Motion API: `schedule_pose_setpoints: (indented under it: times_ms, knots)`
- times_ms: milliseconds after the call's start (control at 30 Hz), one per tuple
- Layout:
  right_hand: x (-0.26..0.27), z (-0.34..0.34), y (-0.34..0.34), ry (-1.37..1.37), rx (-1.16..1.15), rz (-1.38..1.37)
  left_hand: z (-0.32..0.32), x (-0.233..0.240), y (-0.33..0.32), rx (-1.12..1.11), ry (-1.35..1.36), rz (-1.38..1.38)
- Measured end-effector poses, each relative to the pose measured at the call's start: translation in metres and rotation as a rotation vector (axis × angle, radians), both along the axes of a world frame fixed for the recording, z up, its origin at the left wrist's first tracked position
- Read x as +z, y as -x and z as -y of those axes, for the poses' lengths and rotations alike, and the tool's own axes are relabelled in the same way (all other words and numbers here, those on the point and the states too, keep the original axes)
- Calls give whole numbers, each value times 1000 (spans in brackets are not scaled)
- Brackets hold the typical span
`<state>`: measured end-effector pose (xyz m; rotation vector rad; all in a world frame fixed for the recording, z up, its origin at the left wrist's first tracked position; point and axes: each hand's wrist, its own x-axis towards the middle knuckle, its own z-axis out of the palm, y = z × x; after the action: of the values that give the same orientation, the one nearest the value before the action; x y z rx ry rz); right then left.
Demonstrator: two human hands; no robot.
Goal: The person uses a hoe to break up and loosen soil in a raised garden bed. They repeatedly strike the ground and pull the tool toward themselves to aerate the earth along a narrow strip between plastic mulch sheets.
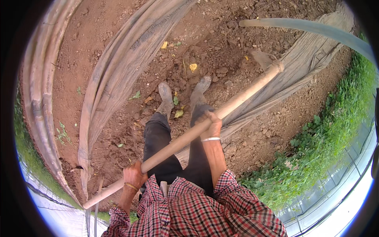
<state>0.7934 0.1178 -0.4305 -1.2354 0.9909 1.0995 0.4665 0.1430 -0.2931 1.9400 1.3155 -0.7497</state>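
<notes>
A long wooden hoe handle (174, 148) slants across my body from lower left to upper right. My left hand (135, 174) grips it near its lower end, at my waist. Farther up the shaft, my right hand (211, 124) is closed around it, with a pale band at the wrist. At the far end sits the soil-coloured hoe blade (262, 59), which blends with the ground behind it. Whether the blade touches the soil I cannot tell. Below it lies dark, broken, damp-looking soil (219, 59). My muddy boots (166, 93) stand on the loose earth.
A bunched dusty sheet (118, 74) runs along my left, and another sheet (308, 47) lies to the right beneath the handle. A translucent hose (296, 25) reaches in at upper right. Several long folded strips (38, 89) lie far left. Green plants (319, 142) line the right side.
</notes>
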Motion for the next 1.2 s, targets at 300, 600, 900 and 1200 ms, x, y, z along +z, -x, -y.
schedule_pose_setpoints:
  times_ms: [300,600,900,1200]
  knots:
    - [36,-46,-111,-32,-101,516,-82,-95,-97,-3,-80,404]
    - [-143,-129,14,185,120,289,-64,-90,-18,120,-52,-77]
    - [-100,-56,2,104,173,219,15,-34,-34,222,62,-113]
    - [-83,-29,75,4,65,-195,64,38,70,257,57,-259]
